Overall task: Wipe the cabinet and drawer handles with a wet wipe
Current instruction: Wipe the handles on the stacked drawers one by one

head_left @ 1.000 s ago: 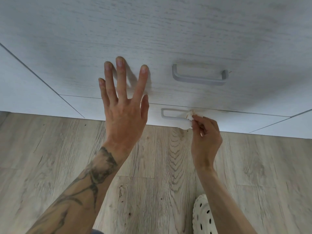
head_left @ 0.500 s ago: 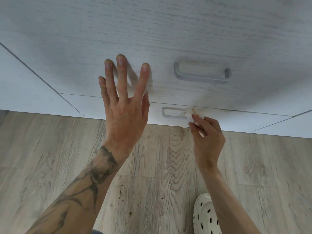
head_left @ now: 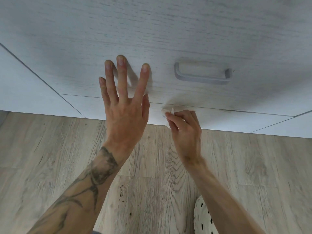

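Since a second ago your right hand (head_left: 184, 132) has slid left along the lower drawer handle, now hidden behind it. It pinches the wet wipe (head_left: 166, 114) against that handle. Left hand (head_left: 125, 115) open, fingers spread on the drawer front. Upper handle (head_left: 201, 78): cannot tell if wiped. No readable writing.
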Motion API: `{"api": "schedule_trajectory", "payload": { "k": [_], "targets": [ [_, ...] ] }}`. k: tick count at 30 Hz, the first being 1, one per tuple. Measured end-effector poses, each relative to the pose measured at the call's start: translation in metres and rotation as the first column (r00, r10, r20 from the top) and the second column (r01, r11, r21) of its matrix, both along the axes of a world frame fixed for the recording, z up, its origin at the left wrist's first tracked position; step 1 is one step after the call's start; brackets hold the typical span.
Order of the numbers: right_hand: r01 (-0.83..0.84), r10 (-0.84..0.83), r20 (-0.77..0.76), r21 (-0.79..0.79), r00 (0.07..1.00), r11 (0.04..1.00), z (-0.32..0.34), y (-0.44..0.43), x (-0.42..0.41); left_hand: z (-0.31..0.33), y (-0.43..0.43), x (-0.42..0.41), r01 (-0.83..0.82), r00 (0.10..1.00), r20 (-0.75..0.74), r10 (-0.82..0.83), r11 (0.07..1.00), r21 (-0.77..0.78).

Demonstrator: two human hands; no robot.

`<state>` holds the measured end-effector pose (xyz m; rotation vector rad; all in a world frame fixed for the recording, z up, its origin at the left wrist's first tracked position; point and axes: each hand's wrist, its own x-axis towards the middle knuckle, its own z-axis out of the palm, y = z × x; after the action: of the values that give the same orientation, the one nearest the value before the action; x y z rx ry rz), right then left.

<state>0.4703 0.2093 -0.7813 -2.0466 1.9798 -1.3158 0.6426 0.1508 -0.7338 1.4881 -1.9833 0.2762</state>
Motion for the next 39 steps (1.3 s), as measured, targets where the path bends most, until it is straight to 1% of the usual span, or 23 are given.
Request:
{"api": "schedule_trajectory", "payload": {
  "k": [5, 11, 13, 17, 23, 26, 32, 34, 37, 39],
  "targets": [
    [-0.015, 0.016, -0.028, 0.024, 0.999, 1.000, 0.002, 0.002, -0.013, 0.001, 0.001, 0.000, -0.004, 1.000, 0.014, 0.004, 1.000, -0.005],
    [-0.077, 0.081, -0.065, 0.072, 0.995, 0.994, 0.009, -0.023, 0.020, 0.002, 0.002, -0.002, -0.005, 1.000, 0.005, 0.005, 1.000, -0.002],
    [-0.053, 0.058, -0.064, 0.080, 0.996, 0.995, 0.007, -0.023, 0.023, 0.003, 0.003, -0.001, -0.001, 1.000, 0.003, 0.001, 1.000, 0.004],
    [0.045, -0.043, -0.038, 0.046, 0.998, 0.998, 0.003, -0.005, 0.017, 0.003, 0.004, 0.000, -0.003, 1.000, 0.017, 0.002, 1.000, 0.007],
    [0.028, -0.024, -0.066, 0.059, 0.998, 0.998, 0.010, -0.018, 0.024, 0.004, 0.004, 0.001, -0.009, 1.000, 0.023, 0.009, 1.000, 0.008],
    [0.045, -0.044, -0.042, 0.039, 0.998, 0.998, 0.007, -0.005, 0.009, 0.004, 0.005, 0.001, -0.006, 1.000, 0.024, 0.006, 1.000, 0.013],
    [0.120, -0.118, -0.077, 0.020, 0.990, 0.993, 0.004, 0.011, -0.041, 0.003, 0.005, 0.002, -0.002, 0.999, 0.035, 0.001, 1.000, 0.018],
    [0.160, -0.157, -0.058, 0.049, 0.986, 0.986, 0.006, 0.018, -0.054, 0.003, 0.006, 0.003, -0.004, 0.999, 0.044, 0.004, 1.000, 0.017],
    [0.214, -0.218, 0.028, 0.105, 0.976, 0.971, 0.014, 0.023, -0.056, 0.006, 0.009, 0.003, -0.001, 0.999, 0.052, -0.001, 0.999, 0.037],
    [0.215, -0.224, 0.067, 0.115, 0.972, 0.970, 0.024, 0.027, -0.049, 0.010, 0.012, 0.003, 0.010, 0.998, 0.061, -0.014, 0.998, 0.057]
  ]
}}
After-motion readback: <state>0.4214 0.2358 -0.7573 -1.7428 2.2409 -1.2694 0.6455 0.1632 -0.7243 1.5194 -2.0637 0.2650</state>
